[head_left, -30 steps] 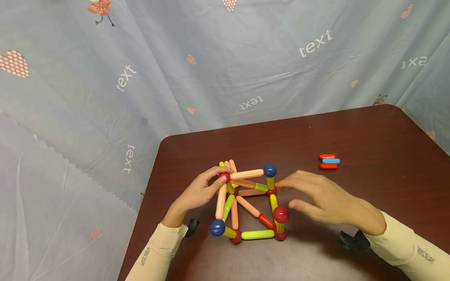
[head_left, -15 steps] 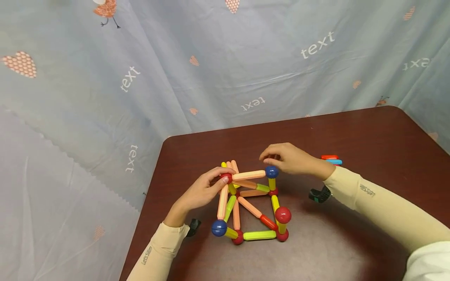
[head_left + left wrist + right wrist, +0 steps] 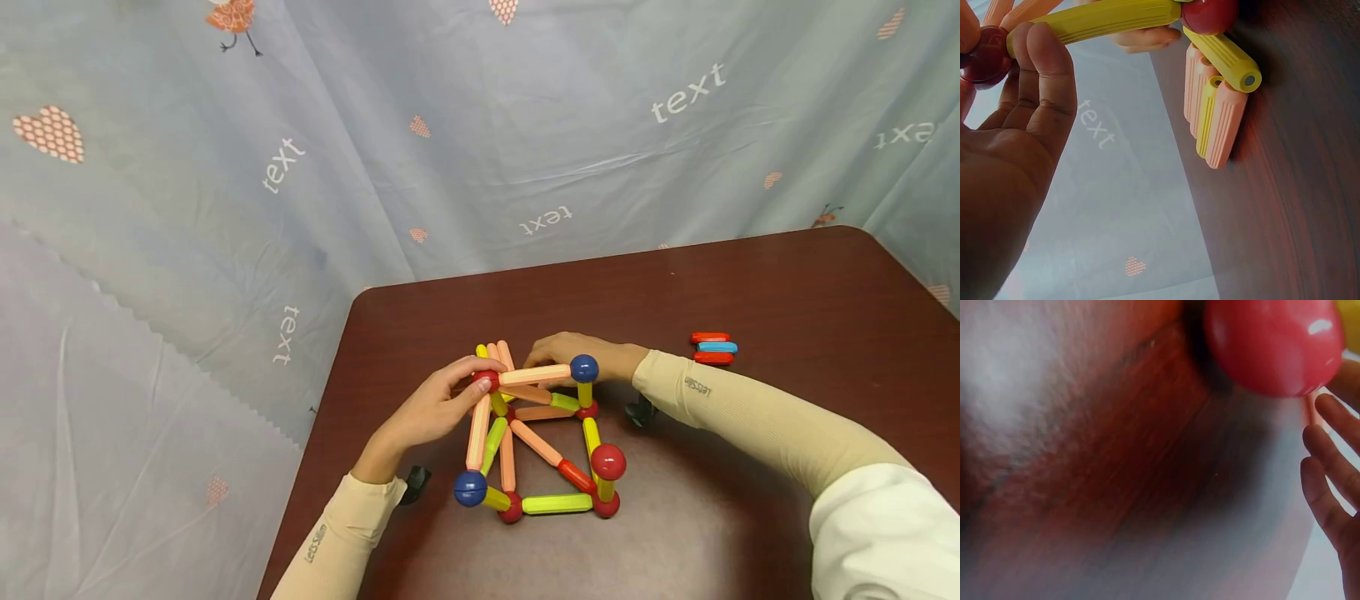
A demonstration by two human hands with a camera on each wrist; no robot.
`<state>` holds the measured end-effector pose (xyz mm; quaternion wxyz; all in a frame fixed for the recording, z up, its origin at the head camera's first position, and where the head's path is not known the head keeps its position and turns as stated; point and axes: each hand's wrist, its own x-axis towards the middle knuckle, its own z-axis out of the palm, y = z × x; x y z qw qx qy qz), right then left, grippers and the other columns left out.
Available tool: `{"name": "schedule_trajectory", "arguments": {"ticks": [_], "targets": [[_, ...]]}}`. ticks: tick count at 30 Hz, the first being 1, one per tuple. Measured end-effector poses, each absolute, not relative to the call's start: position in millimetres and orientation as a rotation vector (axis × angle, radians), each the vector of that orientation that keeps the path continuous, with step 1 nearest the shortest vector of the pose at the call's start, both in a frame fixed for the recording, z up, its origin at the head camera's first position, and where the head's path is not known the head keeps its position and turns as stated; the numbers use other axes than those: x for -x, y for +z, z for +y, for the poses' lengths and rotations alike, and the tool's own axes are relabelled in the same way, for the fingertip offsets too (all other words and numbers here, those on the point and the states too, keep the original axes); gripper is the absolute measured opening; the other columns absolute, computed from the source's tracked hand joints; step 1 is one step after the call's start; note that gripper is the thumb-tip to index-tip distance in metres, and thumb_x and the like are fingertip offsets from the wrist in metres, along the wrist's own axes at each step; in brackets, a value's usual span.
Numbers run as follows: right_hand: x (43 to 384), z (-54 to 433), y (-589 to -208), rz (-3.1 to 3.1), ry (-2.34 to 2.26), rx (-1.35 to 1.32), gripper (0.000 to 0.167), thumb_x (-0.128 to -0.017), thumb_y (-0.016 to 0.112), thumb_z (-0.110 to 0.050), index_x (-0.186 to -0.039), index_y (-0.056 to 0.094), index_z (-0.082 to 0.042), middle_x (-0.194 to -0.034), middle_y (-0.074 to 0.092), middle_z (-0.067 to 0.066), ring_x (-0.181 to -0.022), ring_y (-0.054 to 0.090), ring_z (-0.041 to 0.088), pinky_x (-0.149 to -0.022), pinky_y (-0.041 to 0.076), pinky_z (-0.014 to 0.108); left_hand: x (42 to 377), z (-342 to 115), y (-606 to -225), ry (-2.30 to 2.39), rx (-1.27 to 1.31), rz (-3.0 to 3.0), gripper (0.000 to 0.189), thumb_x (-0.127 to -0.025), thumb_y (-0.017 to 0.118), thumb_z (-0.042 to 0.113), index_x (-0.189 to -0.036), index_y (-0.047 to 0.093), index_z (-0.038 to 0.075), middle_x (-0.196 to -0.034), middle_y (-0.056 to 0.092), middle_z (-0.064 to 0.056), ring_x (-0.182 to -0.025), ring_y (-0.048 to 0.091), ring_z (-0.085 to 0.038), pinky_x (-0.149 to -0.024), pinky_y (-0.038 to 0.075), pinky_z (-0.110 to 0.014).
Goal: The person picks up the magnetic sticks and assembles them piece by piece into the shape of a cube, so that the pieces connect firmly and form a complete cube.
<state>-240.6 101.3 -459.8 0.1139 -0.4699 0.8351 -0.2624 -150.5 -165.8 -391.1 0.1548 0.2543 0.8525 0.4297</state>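
A magnetic stick-and-ball frame (image 3: 557, 503) stands on the table, built of peach, yellow, green and red sticks with red and blue balls. My left hand (image 3: 427, 407) holds the red ball (image 3: 487, 381) at its top back-left corner. In the left wrist view a yellow stick (image 3: 1110, 22) runs from that ball down to another red ball (image 3: 1210, 14). My right hand (image 3: 577, 354) is behind the frame, partly hidden by the top peach stick. Its fingers (image 3: 1329, 465) look loosely extended in the right wrist view. Several loose peach and yellow sticks (image 3: 1225, 128) lie beside the frame.
Two short red sticks and a blue stick (image 3: 717, 347) lie to the right on the brown table (image 3: 780, 292). A blue ball (image 3: 584, 368) and a red ball (image 3: 608, 461) top the right-hand uprights. A grey-blue curtain (image 3: 465, 183) hangs behind the table.
My right hand has moved from the frame's right side, over past the blue ball, to behind the frame, leftward. The left hand still holds the red ball.
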Motion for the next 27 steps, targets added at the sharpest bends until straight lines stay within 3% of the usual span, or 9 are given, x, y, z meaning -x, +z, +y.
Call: {"name": "schedule_trajectory", "arguments": {"ticks": [6,13,19,24,27], "targets": [[243,93,-466,2.376,-0.83,1.355,0.031,-0.095,0.072,-0.032,-0.121,0.074,-0.016,-0.11,0.073,-0.002,-0.1,0.066,0.013,-0.092,0.057,0.029,150,-166,-389,1.224,-0.723,2.445,0.033,-0.105,0.057,0.026,-0.138,0.061,0.021,-0.124,0.061,-0.005,-0.104,0.062,-0.021,-0.089,0.056,-0.029],[245,85,-474,2.375,-0.822,1.355,0.026,-0.096,0.071,-0.029,-0.118,0.075,-0.016,-0.102,0.073,-0.004,-0.093,0.064,0.01,-0.084,0.056,0.024,150,-166,-390,1.227,-0.717,2.444,0.032,-0.105,0.057,0.027,-0.136,0.061,0.023,-0.121,0.061,-0.004,-0.103,0.062,-0.021,-0.088,0.056,-0.03],[245,98,-475,2.418,-0.865,1.356,0.029,-0.092,0.075,-0.03,-0.117,0.074,-0.014,-0.106,0.071,0.0,-0.094,0.063,0.012,-0.087,0.056,0.028,149,-165,-390,1.229,-0.715,2.446,0.031,-0.105,0.057,0.027,-0.136,0.062,0.024,-0.121,0.061,-0.002,-0.105,0.062,-0.02,-0.089,0.056,-0.03],[245,126,-474,2.452,-1.085,1.154,0.027,-0.089,0.077,-0.024,-0.112,0.069,-0.011,-0.1,0.067,0.004,-0.086,0.059,0.016,-0.078,0.054,0.03,149,-164,-390,1.228,-0.706,2.448,0.032,-0.105,0.057,0.028,-0.137,0.061,0.023,-0.122,0.061,-0.005,-0.103,0.062,-0.021,-0.088,0.056,-0.029],[243,146,-473,2.465,-1.265,0.943,0.021,-0.093,0.073,-0.018,-0.111,0.066,-0.01,-0.101,0.068,0.006,-0.088,0.061,0.016,-0.08,0.054,0.03,149,-164,-390,1.234,-0.703,2.451,0.032,-0.105,0.056,0.025,-0.137,0.061,0.022,-0.122,0.061,-0.006,-0.102,0.062,-0.021,-0.087,0.056,-0.029]]}}
